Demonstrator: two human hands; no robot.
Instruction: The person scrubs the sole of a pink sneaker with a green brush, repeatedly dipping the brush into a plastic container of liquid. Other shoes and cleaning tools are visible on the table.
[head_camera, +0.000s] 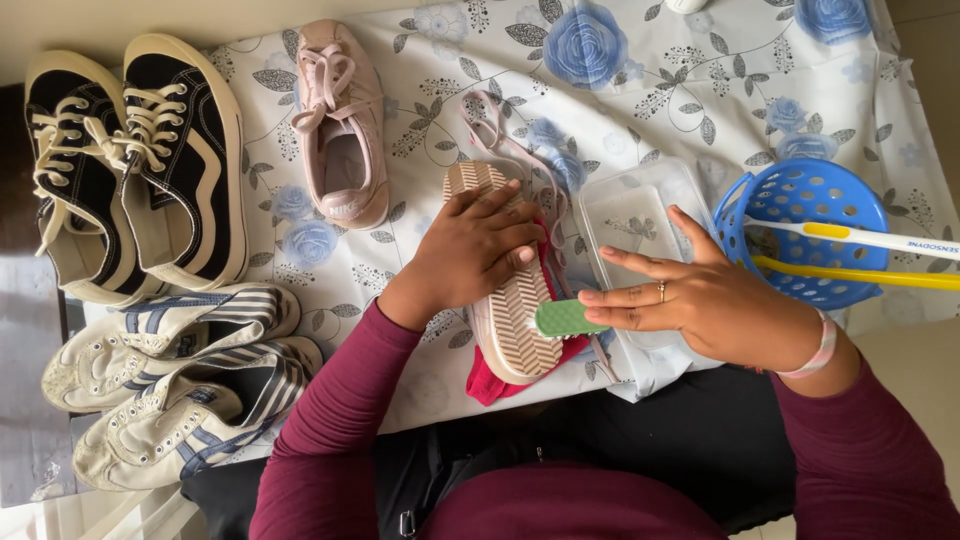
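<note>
A: Head view first: what sits at the centre of the frame?

B: A pink shoe (505, 300) turned sole up, its ribbed pale sole facing the camera. It lies on a red cloth (487, 385) near the lower edge of the table, just below the middle of the frame.

A: And the hands?

B: The left hand (470, 255) lies flat on the sole, fingers slightly spread and pressing down, not curled round anything. The right hand (700, 300), at centre right, holds a small green brush (562, 318) against the side of the sole; thumb and fingertips are pinched on it, while the other fingers stretch out straight.

A: What is under the right hand?

B: A clear plastic tub (630, 210), just beside the shoe. Right of it, near the frame's right edge, a blue basket (800, 195) with holes holds two toothbrushes (860, 255), one white, one yellow, their handles sticking out to the right.

A: Further out?

B: The matching pink shoe (343, 125) stands upright at upper centre left. A pair of black shoes (135, 165) with white laces fills the upper left, and a pair of white striped shoes (175, 375) the lower left. All rest on a tablecloth (640, 90) printed with blue roses.
</note>
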